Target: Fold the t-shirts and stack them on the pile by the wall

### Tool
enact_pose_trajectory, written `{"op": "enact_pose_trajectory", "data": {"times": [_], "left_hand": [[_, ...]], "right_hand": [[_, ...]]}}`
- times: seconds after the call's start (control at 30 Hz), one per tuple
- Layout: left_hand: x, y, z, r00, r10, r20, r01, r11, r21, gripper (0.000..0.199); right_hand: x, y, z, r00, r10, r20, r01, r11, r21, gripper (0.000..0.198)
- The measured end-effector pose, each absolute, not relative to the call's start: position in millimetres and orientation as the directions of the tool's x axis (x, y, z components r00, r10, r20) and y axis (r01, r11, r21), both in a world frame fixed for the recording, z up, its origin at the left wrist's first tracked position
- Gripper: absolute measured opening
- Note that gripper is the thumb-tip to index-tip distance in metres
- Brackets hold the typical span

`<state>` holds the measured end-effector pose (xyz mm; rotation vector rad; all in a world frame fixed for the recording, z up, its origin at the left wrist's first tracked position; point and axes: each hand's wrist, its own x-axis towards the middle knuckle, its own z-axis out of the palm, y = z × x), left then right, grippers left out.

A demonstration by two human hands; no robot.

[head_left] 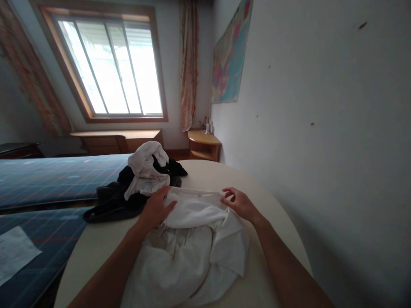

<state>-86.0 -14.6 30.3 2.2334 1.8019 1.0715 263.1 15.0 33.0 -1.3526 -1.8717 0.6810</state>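
Note:
A white garment (189, 252) lies rumpled on the round cream table (276, 222) in front of me. Its far edge looks like a waistband, though folds hide its exact kind. My left hand (157, 207) rests at the garment's far left corner, thumb spread away from the fingers. At the far right corner is my right hand (239, 203), its fingers loosely curled and apart from the thumb, touching or just above the cloth. Just beyond my left hand sits a heap of clothes, with a white piece (147, 167) on top of black ones (112, 201).
Blue plaid mattresses (64, 177) stand along the left, with a white sheet of paper (16, 252) on the nearer one. A bare wall (337, 128) runs close on the right. Beyond the table are a wooden corner shelf (204, 137) and a low desk (141, 134) under the window.

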Motion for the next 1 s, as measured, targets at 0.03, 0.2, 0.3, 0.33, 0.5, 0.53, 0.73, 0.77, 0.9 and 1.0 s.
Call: {"op": "enact_pose_trajectory", "data": {"times": [0.03,0.2,0.3,0.33,0.5,0.53,0.73,0.77,0.9,1.0], "left_hand": [[-85,-16,29,0.089,0.895,0.437,0.835,-0.306,0.458,0.06],[-82,-31,35,0.245,0.955,0.166,0.82,-0.295,0.491,0.078],[-80,-38,41,0.331,0.943,0.029,0.815,-0.3,0.496,0.079],[-80,-39,43,0.345,0.938,0.018,0.811,-0.308,0.497,0.075],[-78,-32,45,0.282,0.948,0.149,0.813,-0.318,0.487,0.042],[-78,-30,44,0.242,0.945,0.221,0.828,-0.319,0.461,0.038],[-81,-24,44,0.159,0.79,0.592,0.909,-0.352,0.225,0.038],[-80,-25,45,0.144,0.805,0.575,0.918,-0.325,0.225,0.038],[-78,-32,46,0.072,0.948,0.311,0.948,-0.162,0.276,0.033],[-76,-34,44,0.068,0.985,0.16,0.954,-0.111,0.279,0.038]], "right_hand": [[264,14,33,-0.223,0.959,0.178,0.635,0.281,-0.72,0.046],[267,7,34,-0.329,0.931,-0.157,0.754,0.159,-0.637,0.039],[265,6,34,-0.352,0.924,-0.153,0.763,0.188,-0.618,0.032],[265,6,34,-0.354,0.926,-0.129,0.756,0.203,-0.622,0.03],[268,17,33,-0.057,0.995,0.077,0.577,0.096,-0.811,0.031],[268,20,32,0.03,0.991,0.13,0.5,0.098,-0.861,0.033],[262,25,28,0.071,0.91,0.409,0.355,0.36,-0.863,0.052],[261,22,28,0.043,0.916,0.399,0.42,0.346,-0.839,0.058],[262,8,37,0.01,0.978,0.206,0.74,0.131,-0.659,0.063],[264,-2,45,-0.061,0.998,0.018,0.857,0.062,-0.512,0.064]]}}
